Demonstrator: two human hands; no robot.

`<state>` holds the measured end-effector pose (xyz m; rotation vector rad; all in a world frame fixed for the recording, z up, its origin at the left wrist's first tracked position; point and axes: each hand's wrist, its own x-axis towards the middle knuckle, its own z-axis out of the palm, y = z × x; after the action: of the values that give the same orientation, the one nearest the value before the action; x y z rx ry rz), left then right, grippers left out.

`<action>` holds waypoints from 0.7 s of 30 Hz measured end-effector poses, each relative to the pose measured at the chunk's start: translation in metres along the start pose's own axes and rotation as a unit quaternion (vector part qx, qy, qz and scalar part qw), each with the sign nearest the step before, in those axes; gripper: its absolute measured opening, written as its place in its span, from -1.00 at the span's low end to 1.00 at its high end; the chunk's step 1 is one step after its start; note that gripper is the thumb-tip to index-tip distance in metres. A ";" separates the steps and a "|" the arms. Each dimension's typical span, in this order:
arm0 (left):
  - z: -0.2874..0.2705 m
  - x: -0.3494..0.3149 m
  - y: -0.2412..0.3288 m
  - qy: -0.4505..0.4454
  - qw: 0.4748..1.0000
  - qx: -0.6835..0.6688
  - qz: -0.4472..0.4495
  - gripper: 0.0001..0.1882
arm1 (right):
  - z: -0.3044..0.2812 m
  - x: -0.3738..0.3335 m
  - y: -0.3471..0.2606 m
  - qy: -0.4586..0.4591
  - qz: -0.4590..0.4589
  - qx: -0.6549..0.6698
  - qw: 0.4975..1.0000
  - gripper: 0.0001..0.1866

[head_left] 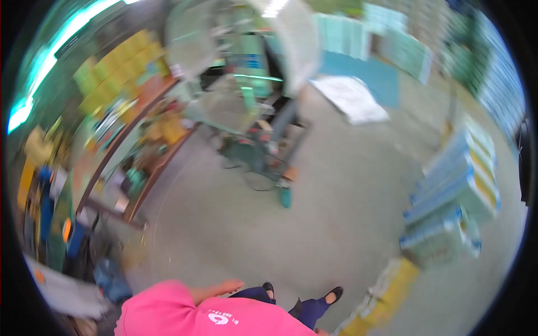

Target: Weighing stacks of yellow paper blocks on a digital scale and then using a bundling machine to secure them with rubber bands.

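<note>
Grey concrete floor (314, 213) lies open ahead, edged by shelves (120, 123) left and stacked packs (457, 185) right. Left hand (230, 288) hangs empty, fingers loose; right hand unseen.

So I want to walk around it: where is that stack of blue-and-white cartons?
In the head view, the stack of cartons stands on the concrete floor at the person's right, ahead of the yellow packs near the lower edge.
</note>
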<state>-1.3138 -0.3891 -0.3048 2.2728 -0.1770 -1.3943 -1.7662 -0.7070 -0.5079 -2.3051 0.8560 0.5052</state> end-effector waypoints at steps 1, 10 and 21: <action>-0.022 -0.011 -0.013 -0.001 0.992 -0.112 -0.058 -0.50 | -0.033 0.038 -0.028 -0.008 -0.056 -0.033 0.998 -0.79; -0.212 -0.077 -0.151 0.250 0.939 -0.237 -0.028 -0.52 | -0.183 0.325 -0.329 -0.115 -0.424 -0.266 0.858 -0.80; -0.198 -0.089 -0.254 0.251 0.707 -0.515 -0.414 -0.64 | -0.149 0.535 -0.646 -0.197 -0.613 -0.331 0.690 -0.78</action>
<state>-1.2169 -0.0705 -0.2723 1.5685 1.5628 -0.7108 -0.9208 -0.6594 -0.4149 -2.5500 -1.2847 0.6514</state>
